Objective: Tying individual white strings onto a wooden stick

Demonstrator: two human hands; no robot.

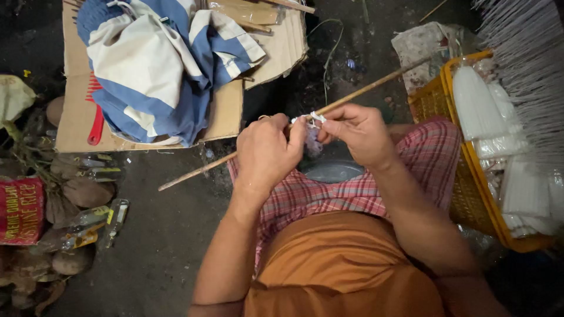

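A long thin wooden stick (364, 91) runs slantwise from lower left to upper right in front of me. My left hand (267, 154) is closed around its middle. My right hand (358, 134) pinches a small white strip (316, 117) wound on the stick, right beside the left hand's fingers. A small pale bundle hangs just under the two hands, partly hidden by them. Below it a metal bowl (332, 171) rests between my knees on the pink checked cloth (317, 196) over my lap.
A yellow plastic basket (470, 194) at right holds bundles of white sticks (479, 108). Grey bristles (529, 64) fan out above it. Flattened cardboard (226, 111) at upper left carries a blue-and-white cloth (153, 64) and a red comb (96, 130). Small bottles (114, 217), stones and a red sack (20, 210) lie at left.
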